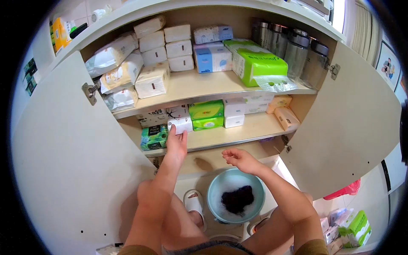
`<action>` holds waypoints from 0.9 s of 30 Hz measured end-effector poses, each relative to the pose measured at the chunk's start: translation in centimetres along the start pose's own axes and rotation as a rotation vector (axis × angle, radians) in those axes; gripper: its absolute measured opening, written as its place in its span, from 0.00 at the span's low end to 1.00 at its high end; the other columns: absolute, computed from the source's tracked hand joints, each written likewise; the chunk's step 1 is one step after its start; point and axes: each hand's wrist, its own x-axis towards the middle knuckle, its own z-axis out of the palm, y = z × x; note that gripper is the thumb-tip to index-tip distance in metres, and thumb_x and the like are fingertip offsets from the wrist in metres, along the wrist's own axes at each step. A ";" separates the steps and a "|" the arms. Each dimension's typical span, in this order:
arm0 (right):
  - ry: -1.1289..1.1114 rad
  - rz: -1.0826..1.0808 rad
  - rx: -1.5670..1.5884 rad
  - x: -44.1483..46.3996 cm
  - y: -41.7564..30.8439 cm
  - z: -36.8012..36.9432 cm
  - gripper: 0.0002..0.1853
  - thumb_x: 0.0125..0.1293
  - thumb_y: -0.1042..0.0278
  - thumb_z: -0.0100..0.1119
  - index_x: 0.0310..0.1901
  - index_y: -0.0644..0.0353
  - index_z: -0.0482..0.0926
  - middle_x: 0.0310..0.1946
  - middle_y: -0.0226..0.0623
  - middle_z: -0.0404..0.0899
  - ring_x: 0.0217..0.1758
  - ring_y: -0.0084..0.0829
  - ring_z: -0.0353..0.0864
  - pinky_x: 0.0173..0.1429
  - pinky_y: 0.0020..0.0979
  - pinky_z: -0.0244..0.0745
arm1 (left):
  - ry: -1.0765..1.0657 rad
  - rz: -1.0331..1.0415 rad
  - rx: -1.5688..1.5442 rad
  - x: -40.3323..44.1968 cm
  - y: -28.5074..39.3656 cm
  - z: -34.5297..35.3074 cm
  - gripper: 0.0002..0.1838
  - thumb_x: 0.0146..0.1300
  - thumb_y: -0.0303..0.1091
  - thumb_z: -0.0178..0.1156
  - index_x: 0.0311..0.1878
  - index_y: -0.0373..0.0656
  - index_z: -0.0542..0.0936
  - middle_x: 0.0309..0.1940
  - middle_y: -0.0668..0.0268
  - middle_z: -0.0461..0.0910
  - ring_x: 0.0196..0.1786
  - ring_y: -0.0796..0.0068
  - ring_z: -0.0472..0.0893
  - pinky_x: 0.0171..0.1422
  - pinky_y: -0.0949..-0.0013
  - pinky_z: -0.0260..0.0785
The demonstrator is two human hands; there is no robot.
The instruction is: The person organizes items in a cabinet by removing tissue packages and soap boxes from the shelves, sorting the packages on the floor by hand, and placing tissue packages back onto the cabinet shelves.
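Observation:
My left hand (177, 143) reaches to the lower shelf, its thumb and fingers at the front of a small white tissue pack (181, 124), gripping its near end. Just left of it sits a green and dark leaf-patterned tissue pack (154, 137). Stacked to its right are a bright green tissue pack (207, 109) and white tissue packs (234, 121). My right hand (241, 161) hangs in the air before the shelf edge, fingers loosely bent and apart, holding nothing. Under it stands a light blue basin (211, 203) with a dark wet cloth (238, 199) in suds.
Two cabinet doors, left (63, 170) and right (352, 114), stand wide. The upper shelf (204, 85) bears several tissue packs, a large green pack (261, 63) and glass bottles (296, 53). Peach packs (287, 118) lie lower right. More packs (355, 228) are on the floor at right.

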 end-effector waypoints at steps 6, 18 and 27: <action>-0.007 0.002 -0.025 0.1 -0.2 0.2 0.16 0.57 0.66 0.48 0.44 0.65 0.69 0.35 0.37 0.73 0.38 0.24 0.71 0.43 0.24 0.66 | 0.191 0.022 -0.116 1.8 0.3 1.2 0.12 0.55 0.35 0.53 0.40 0.39 0.68 0.37 0.64 0.67 0.40 0.76 0.68 0.42 0.81 0.68; -0.019 -0.042 0.010 0.6 0.6 0.5 0.15 0.56 0.69 0.48 0.45 0.65 0.68 0.35 0.36 0.72 0.38 0.23 0.71 0.44 0.23 0.66 | 0.225 0.020 -0.195 3.6 -0.2 1.5 0.11 0.56 0.26 0.49 0.41 0.34 0.64 0.39 0.60 0.64 0.42 0.70 0.67 0.49 0.72 0.68; -0.009 -0.076 -0.085 0.0 0.6 -0.1 0.16 0.56 0.66 0.48 0.45 0.65 0.68 0.38 0.40 0.72 0.41 0.28 0.71 0.46 0.26 0.66 | 0.216 -0.033 -0.198 3.3 -0.1 1.7 0.17 0.52 0.17 0.42 0.47 0.37 0.63 0.42 0.59 0.63 0.44 0.70 0.67 0.51 0.70 0.66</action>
